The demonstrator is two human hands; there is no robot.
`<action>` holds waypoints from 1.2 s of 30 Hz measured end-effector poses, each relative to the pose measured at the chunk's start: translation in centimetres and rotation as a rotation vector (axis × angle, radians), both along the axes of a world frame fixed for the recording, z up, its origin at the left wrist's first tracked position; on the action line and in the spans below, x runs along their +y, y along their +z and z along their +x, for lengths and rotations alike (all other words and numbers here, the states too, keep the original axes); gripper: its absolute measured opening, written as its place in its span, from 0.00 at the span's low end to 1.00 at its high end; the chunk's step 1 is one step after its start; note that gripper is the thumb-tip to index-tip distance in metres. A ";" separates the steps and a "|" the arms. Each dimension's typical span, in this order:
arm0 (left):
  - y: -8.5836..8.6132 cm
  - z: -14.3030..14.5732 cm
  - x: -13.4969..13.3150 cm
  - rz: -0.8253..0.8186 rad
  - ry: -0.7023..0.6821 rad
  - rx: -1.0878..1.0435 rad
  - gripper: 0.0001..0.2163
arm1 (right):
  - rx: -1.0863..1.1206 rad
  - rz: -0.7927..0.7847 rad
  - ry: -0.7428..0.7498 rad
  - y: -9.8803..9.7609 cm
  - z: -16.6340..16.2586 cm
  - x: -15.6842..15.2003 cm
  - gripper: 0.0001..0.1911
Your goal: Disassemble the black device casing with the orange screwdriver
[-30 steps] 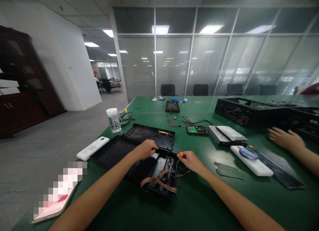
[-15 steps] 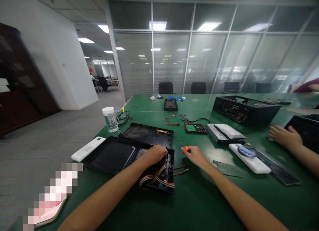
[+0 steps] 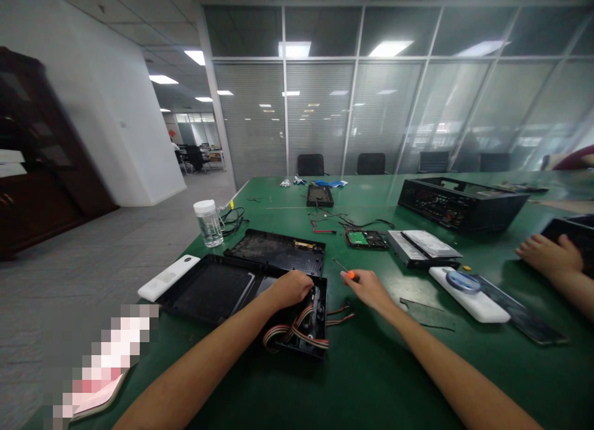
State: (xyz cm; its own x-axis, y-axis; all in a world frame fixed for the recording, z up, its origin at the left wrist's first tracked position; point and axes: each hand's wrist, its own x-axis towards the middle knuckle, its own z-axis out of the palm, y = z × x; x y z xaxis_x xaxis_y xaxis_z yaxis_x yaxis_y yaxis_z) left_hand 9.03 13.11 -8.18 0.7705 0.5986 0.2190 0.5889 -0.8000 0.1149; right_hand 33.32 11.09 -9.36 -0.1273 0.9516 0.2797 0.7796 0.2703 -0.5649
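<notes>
One case open, wires remain partly inside. My R hand grips screwdriver, tip off case; L hand curls at case, grip unclear.

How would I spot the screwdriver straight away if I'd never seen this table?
On the green table, find the open black case with striped cables. Just right of it, the person's right hand holds the screwdriver. Its bright orange handle section and thin shaft set it apart from the case and cables.
</notes>
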 end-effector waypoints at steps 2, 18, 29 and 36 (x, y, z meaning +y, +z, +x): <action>-0.2 -0.1 0.1 -0.010 -0.021 -0.033 0.09 | 0.060 0.003 -0.006 -0.1 0.1 0.0 0.15; -0.2 0.1 0.1 -0.144 0.030 -0.128 0.08 | 0.342 0.316 -0.071 2.8 1.2 -1.1 0.16; 0.0 0.1 0.0 -0.201 0.053 -0.139 0.06 | 0.132 0.354 -0.063 2.4 -0.1 -2.0 0.14; 0.1 0.1 -0.1 -0.192 0.043 -0.120 0.07 | 0.020 0.425 -0.020 2.7 -0.2 -2.3 0.14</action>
